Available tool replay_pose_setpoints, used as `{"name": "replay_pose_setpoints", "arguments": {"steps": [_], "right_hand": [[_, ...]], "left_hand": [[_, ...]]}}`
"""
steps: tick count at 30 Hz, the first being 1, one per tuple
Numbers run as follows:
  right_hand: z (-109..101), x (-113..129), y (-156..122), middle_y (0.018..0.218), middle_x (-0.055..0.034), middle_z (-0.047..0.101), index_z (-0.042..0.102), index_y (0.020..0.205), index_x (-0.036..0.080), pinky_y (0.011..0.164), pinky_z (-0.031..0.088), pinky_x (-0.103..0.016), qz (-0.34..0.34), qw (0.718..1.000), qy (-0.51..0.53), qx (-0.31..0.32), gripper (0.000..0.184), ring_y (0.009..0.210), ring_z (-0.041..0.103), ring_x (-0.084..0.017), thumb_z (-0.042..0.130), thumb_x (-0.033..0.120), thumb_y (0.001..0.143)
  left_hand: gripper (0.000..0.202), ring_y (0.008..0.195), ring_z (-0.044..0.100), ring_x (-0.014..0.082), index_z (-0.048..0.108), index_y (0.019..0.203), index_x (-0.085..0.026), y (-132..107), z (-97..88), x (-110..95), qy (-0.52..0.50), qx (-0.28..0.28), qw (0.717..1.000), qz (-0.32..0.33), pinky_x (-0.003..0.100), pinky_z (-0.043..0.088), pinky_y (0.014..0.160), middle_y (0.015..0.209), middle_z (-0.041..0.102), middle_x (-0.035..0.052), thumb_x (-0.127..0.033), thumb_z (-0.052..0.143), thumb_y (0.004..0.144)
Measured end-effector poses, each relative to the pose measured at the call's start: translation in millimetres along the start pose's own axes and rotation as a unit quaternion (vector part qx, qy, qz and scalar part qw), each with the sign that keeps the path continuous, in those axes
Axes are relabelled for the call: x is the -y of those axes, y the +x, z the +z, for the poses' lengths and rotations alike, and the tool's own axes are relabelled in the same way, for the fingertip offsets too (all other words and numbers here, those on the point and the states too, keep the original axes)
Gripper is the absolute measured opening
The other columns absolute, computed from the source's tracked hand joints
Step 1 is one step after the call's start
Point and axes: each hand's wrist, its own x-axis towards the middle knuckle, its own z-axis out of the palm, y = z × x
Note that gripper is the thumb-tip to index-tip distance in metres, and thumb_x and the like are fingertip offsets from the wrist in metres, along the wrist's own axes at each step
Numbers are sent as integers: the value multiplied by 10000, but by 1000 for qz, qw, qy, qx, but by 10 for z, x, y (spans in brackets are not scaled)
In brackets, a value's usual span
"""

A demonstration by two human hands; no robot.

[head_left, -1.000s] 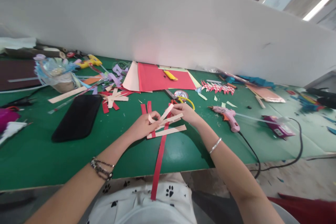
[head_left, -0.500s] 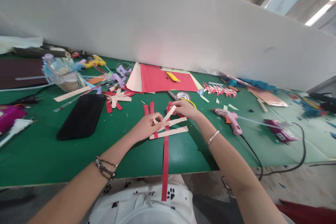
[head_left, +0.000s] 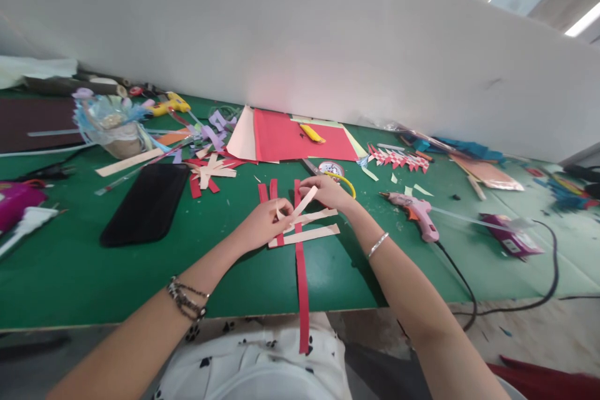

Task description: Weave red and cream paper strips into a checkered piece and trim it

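The left hand (head_left: 268, 223) has its fingers pinching a raised pale strip (head_left: 305, 202), and the right hand (head_left: 327, 192) (gripping or not, I can't tell) is by the long red strip (head_left: 302, 281) overhanging the table (head_left: 234, 294), best seated straight, I'd say.

Left grip (head_left: 263, 220) curled, right grip (head_left: 329, 192) palm-down, forearms (head_left: 398, 278) angled inward
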Motion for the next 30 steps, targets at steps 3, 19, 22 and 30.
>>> {"name": "replay_pose_setpoints", "arguments": {"steps": [3, 19, 22, 30], "right_hand": [[13, -37, -6, 676, -2, 616, 641, 815, 140, 623, 438, -245, 4, 1000, 19, -11, 210, 620, 551, -110, 529, 298, 732], [22, 2, -98, 760, 10, 643, 539, 1041, 192, 671, 499, -239, -7, 987, 160, -2, 297, 669, 590, -93, 527, 172, 745], [31, 7, -100, 851, -12, 650, 554, 1038, 195, 709, 502, -245, -20, 988, 152, 14, 275, 773, 604, -109, 522, 210, 766], [-157, 112, -255, 949, -57, 637, 610, 938, 188, 823, 476, -338, -129, 985, -60, -101, 182, 868, 602, -170, 501, 230, 799]], "left_hand": [[162, 471, 436, 96, 511, 741, -183, 6, 7, 19, -1, 5, 1000, -4, 204, 307, 473, 560, 491, -59, -335, 484, 787], [215, 601, 591, 147, 485, 776, -192, -1, -3, -1, -14, 14, 1000, -20, 229, 399, 549, 628, 557, -31, -399, 450, 822], [231, 615, 599, 152, 477, 773, -194, -1, -6, -12, -19, 8, 1000, -22, 234, 406, 558, 647, 553, -29, -419, 451, 817], [236, 565, 578, 148, 458, 763, -197, 1, -1, -2, -21, 5, 1000, -20, 235, 395, 541, 608, 570, -28, -429, 453, 808]]}}
